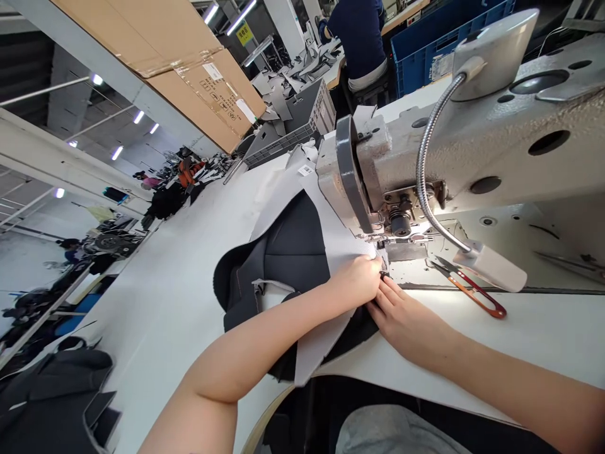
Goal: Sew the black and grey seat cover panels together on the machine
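A black, sewn fabric piece (297,239) with light grey fabric panels (343,227) lies on the white table, its edge under the needle area of a sewing machine (378,189). My left hand (359,280) is closed on the fabric edge just in front of the presser foot, its fingertips bent in. Against it, my right hand (401,318) pinches the same edge from the near side, fingers together and pointing at the foot. What lies beneath the fingers is partly hidden. Thread snips (472,290) with orange-red handles rest right of my right hand.
A bendable lamp (491,268) hangs over the machine bed. More black fabric (57,391) lies at the lower left of the white table (161,302). Beyond are a grey crate (321,110), cardboard boxes (198,94), a blue bin (416,63) and a seated person (357,38).
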Available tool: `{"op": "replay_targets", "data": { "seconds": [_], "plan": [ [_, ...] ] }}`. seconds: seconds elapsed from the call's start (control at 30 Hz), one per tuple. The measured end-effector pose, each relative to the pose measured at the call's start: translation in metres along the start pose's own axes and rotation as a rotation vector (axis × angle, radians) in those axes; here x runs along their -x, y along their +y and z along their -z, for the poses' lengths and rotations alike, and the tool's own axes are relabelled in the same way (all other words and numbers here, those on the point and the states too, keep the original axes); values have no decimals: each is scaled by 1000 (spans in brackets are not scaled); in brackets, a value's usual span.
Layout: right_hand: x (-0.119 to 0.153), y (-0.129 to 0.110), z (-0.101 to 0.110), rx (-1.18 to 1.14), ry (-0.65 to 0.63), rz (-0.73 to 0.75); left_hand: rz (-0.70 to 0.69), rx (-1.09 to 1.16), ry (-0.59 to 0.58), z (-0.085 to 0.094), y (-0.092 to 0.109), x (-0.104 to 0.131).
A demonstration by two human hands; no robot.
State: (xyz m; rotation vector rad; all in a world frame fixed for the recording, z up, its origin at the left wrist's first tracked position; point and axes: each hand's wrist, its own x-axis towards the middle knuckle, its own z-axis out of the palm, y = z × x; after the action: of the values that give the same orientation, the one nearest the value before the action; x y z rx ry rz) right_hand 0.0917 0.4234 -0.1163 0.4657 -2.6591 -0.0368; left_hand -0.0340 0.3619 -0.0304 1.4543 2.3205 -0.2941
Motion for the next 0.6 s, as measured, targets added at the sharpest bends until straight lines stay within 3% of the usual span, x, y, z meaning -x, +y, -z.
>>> {"op": "replay_targets", "data": {
  "seconds": [0.3, 0.47, 0.6],
  "plan": [
    [-1, -5, 4, 7, 44, 69, 22, -122, 125, -15, -1, -13],
    [-1, -7, 2, -1, 41, 66, 58, -92, 77, -15, 3, -11],
    [-2, -5, -3, -52, 31, 19, 88, -31, 107, -17, 3, -20]
  ]
}}
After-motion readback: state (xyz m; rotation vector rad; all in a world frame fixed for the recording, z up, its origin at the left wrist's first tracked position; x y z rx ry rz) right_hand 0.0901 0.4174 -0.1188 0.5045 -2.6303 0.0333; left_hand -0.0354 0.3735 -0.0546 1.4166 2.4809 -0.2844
